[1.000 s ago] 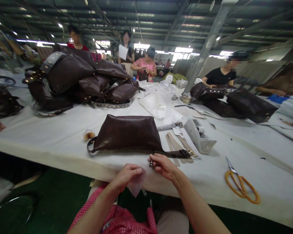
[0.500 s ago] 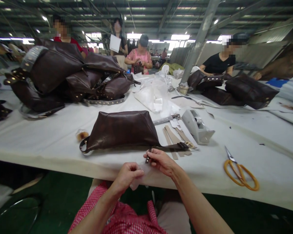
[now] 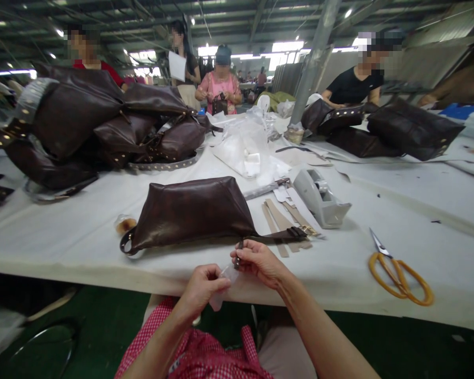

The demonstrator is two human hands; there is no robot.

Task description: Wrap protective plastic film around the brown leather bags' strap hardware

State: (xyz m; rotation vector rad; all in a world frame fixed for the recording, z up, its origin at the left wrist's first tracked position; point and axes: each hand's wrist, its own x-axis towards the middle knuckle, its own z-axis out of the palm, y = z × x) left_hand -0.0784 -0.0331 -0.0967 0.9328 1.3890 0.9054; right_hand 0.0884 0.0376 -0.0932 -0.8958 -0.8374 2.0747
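Note:
Pinched in my left hand [image 3: 207,287] is a small clear plastic bag [image 3: 218,300], held just past the table's front edge. My right hand [image 3: 258,261] is closed on a short dark leather strap [image 3: 238,257] with metal studs, close beside the plastic. The strap's upper end reaches the lower edge of a dark brown leather bag [image 3: 193,210]; whether it is joined there I cannot tell. That bag lies on its side in front of my hands, with a buckled strap [image 3: 296,233] stretching off to the right.
A grey tape dispenser [image 3: 319,200] and beige strips [image 3: 274,218] lie right of the bag. Scissors with orange handles [image 3: 401,276] rest near the right front edge. Brown bags [image 3: 79,116] are piled at left, crumpled plastic [image 3: 248,142] at the middle back. Several people work across the table.
The view has shifted slightly, so the scissors appear farther right and the bag farther left. Both hands keep their grips, and the plastic now sits a little closer to the studded strap.

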